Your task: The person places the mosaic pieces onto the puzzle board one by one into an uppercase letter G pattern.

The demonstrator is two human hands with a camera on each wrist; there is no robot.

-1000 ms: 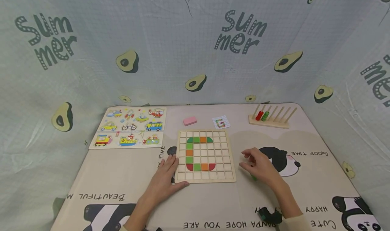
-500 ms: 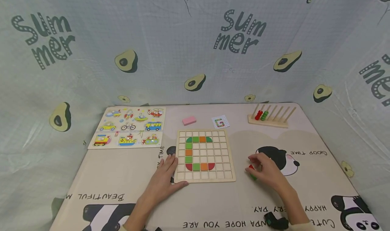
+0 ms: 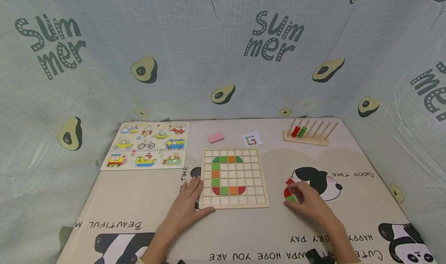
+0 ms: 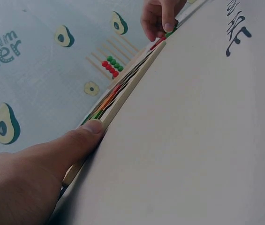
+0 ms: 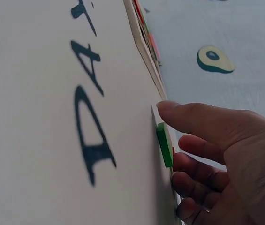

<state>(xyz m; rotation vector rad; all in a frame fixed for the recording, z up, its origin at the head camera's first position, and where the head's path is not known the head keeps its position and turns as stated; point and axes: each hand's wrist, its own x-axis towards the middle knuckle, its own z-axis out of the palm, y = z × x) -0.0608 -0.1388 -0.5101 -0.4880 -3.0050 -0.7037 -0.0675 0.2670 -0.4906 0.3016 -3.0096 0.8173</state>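
Note:
A square wooden grid board (image 3: pixel 258 202) lies at mid-table, with green, orange and red tiles set in a C shape. My left hand (image 3: pixel 188 202) rests at its lower left corner, fingers spread along the left side; in the left wrist view the thumb (image 4: pixel 92 126) lies on the board's edge. Right of the board, my right hand (image 3: pixel 306 202) is over a few loose tiles, thumb and index finger apart. A red tile (image 3: pixel 290 181) shows just beyond the fingertips, and a green tile (image 3: pixel 290 198) near the thumb. The right wrist view shows a green tile (image 5: pixel 165 145) between thumb and fingers.
Behind the board lie a pink block (image 3: pixel 216 138) and a small pattern card (image 3: pixel 252 139) with a coloured G. A wooden peg rack (image 3: pixel 310 141) with red and green beads stands at back right. A vehicle picture puzzle board (image 3: pixel 153 155) lies at back left.
My right hand has drawn back to the right, away from the board, and its fingers have shifted over the loose tiles, so more red and green shows. The left hand stays put.

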